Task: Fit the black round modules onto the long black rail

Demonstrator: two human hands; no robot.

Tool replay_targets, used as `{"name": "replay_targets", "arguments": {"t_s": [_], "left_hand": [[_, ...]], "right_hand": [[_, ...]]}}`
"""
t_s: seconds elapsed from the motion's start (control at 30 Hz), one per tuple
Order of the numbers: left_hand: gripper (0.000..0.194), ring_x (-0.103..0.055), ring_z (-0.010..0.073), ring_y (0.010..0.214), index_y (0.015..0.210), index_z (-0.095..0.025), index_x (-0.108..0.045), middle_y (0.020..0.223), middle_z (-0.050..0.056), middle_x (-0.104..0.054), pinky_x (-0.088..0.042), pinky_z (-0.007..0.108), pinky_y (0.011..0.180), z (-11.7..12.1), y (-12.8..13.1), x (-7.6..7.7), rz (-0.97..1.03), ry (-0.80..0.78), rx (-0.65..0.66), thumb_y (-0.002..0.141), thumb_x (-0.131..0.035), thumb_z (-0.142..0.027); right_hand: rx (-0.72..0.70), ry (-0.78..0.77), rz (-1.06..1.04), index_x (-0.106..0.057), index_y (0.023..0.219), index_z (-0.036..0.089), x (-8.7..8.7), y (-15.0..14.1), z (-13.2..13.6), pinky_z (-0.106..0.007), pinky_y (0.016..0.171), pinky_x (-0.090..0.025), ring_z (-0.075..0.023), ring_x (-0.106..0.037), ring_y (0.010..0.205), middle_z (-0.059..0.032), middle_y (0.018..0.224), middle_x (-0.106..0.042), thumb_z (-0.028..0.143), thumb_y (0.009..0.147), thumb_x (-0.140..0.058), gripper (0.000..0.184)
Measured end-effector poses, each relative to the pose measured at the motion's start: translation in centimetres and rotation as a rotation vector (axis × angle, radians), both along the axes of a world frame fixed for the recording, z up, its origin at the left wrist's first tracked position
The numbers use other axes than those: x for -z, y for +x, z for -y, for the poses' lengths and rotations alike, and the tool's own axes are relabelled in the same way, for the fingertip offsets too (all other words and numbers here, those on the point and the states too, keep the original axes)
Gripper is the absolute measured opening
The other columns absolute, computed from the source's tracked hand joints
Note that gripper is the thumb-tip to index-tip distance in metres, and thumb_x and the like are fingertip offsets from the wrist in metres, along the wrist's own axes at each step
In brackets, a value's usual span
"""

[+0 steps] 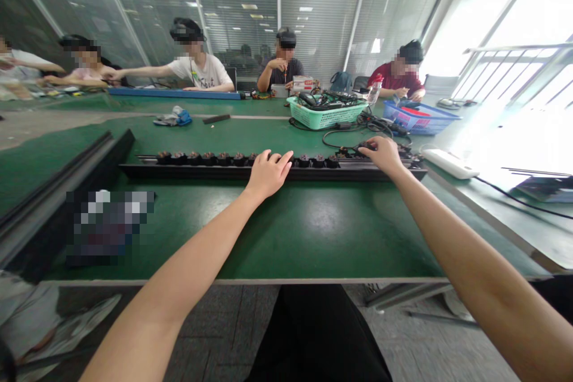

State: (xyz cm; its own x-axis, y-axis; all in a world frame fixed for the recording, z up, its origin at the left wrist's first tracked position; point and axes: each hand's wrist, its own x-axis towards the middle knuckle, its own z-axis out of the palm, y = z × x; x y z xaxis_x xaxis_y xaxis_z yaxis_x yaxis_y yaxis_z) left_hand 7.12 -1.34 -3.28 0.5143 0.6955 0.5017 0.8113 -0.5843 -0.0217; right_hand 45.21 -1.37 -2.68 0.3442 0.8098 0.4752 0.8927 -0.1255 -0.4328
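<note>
A long black rail (188, 171) lies across the green table (308, 233) in front of me, with several small dark round parts (201, 158) lined up along it. My left hand (268, 172) rests on the middle of the rail, fingers curled over its top edge. My right hand (381, 154) reaches to the rail's right end, its fingers closed around one of the dark parts (364, 146) there.
A green basket (324, 114) of cables and a blue basket (418, 119) stand behind the rail. A white power strip (450, 163) lies at right, black profiles (58, 185) at left. Several people sit along the far side.
</note>
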Motion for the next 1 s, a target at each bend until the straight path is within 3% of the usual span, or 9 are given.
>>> {"name": "replay_targets", "arguments": {"t_s": [0.2,0.47,0.7,0.87,1.0], "left_hand": [[0.052,-0.053,0.0364,0.142,0.157,-0.024,-0.057,0.140,0.012,-0.073,-0.041,0.053,0.119,0.1,0.0,-0.1,-0.002,-0.013,0.001,0.114,-0.034,-0.040],[0.054,-0.053,0.0371,0.140,0.158,-0.022,-0.056,0.140,0.012,-0.073,-0.042,0.053,0.118,0.1,-0.1,-0.1,-0.024,-0.008,-0.001,0.114,-0.032,-0.039],[0.051,-0.055,0.0344,0.139,0.157,-0.026,-0.057,0.139,0.011,-0.074,-0.042,0.052,0.118,0.0,-0.2,0.0,-0.005,0.013,0.012,0.113,-0.034,-0.039],[0.051,-0.054,0.0353,0.140,0.157,-0.025,-0.057,0.139,0.012,-0.073,-0.042,0.052,0.118,0.2,-0.1,-0.1,-0.005,0.005,0.008,0.114,-0.033,-0.040],[0.052,-0.053,0.0367,0.141,0.158,-0.023,-0.057,0.140,0.013,-0.072,-0.041,0.052,0.118,0.3,0.0,-0.2,-0.011,-0.009,-0.002,0.114,-0.034,-0.039]], "right_hand": [[0.078,-0.124,0.108,-0.078,0.105,0.017,0.0,-0.6,-2.9,-0.050,0.106,-0.042,-0.0379,-0.052,0.125,-0.0190,0.117,-0.068,0.044,0.089,-0.076,0.031],[0.086,-0.226,0.085,-0.079,0.092,0.020,-0.5,-0.4,-4.5,-0.054,0.108,-0.039,-0.0368,-0.055,0.122,-0.0166,0.115,-0.069,0.049,0.082,-0.084,0.031],[0.110,-0.140,0.137,-0.080,0.105,0.019,-0.5,-0.9,-3.9,-0.056,0.106,-0.040,-0.0371,-0.056,0.120,-0.0183,0.115,-0.070,0.044,0.089,-0.076,0.029],[-0.134,0.014,0.210,-0.079,0.105,0.019,-1.4,-3.5,-2.2,-0.051,0.107,-0.042,-0.0359,-0.060,0.115,-0.0161,0.104,-0.074,0.034,0.097,-0.059,0.026],[-0.373,0.082,0.139,-0.077,0.101,0.021,-0.6,-6.2,0.1,-0.049,0.102,-0.047,-0.0331,-0.066,0.103,-0.0133,0.100,-0.076,0.044,0.102,-0.052,0.034]]}}
